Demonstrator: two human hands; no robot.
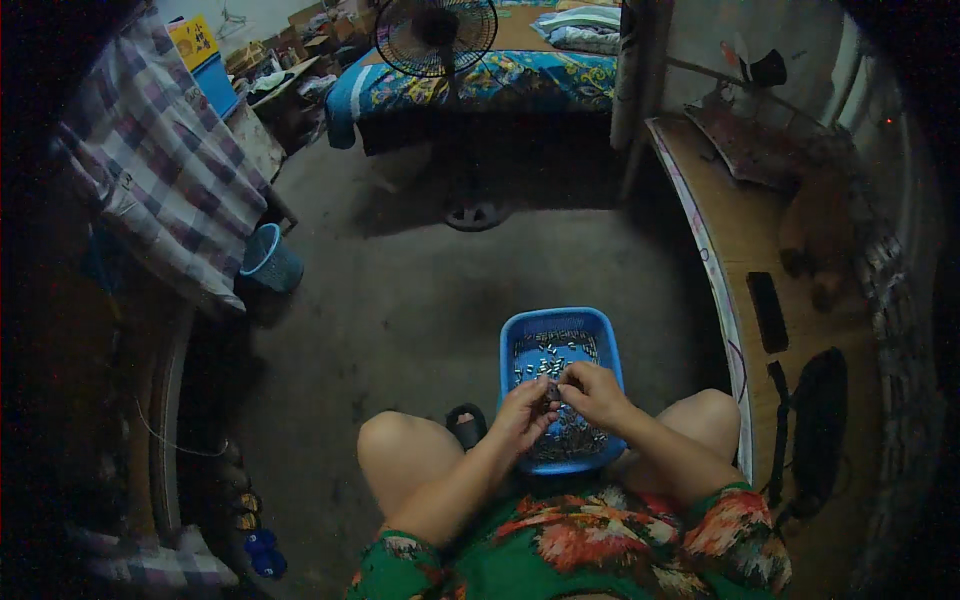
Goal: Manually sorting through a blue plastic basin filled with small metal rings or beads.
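A blue plastic basket point(512, 345) with a raised rim sits between my knees. Many small pieces point(548, 362) lie in it, some silvery and shiny, others dark and heaped toward the near end. Above the basket's middle, my left hand point(525, 414) and my right hand point(597, 394) meet with closed fingers. A small dark piece point(553, 391) shows between the fingertips of both. Its exact kind is too small to tell, and the fingers hide part of it.
To the right runs a long wooden bench point(745, 235) with a dark phone-like slab point(768, 312) and a black bag point(818, 430). A standing fan point(436, 38) is ahead before a bed point(545, 85). A blue wastebasket point(272, 262) stands left, near a checked cloth point(170, 160).
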